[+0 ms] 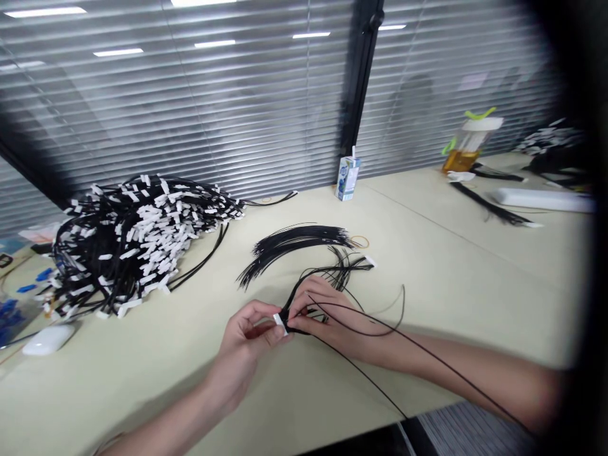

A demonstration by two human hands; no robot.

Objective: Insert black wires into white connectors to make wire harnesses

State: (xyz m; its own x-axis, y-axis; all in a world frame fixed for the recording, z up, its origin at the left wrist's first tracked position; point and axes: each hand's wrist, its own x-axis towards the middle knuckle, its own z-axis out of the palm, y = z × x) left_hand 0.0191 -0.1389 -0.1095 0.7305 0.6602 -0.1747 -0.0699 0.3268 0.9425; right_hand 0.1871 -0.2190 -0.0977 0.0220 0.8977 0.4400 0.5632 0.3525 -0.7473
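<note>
My left hand point(256, 332) pinches a small white connector point(280, 324) between thumb and fingers, above the front of the table. Black wires run out of the connector's right side. My right hand point(320, 310) is closed on these black wires point(295, 292) close to the connector, its thumb and fingertip together. Loose wires trail over the right forearm and down past the table's front edge. Just beyond the right hand, a second white connector point(371, 261) lies on the table with black wires on it. Behind that rest bundles of cut black wires point(299, 240).
A big heap of black cables with white connectors point(161, 234) fills the left side. A white computer mouse point(49, 340) lies in front of it. Toward the back stand a drink carton point(348, 178) and a jug of amber liquid point(463, 158). A rubber band point(361, 241) lies mid-table.
</note>
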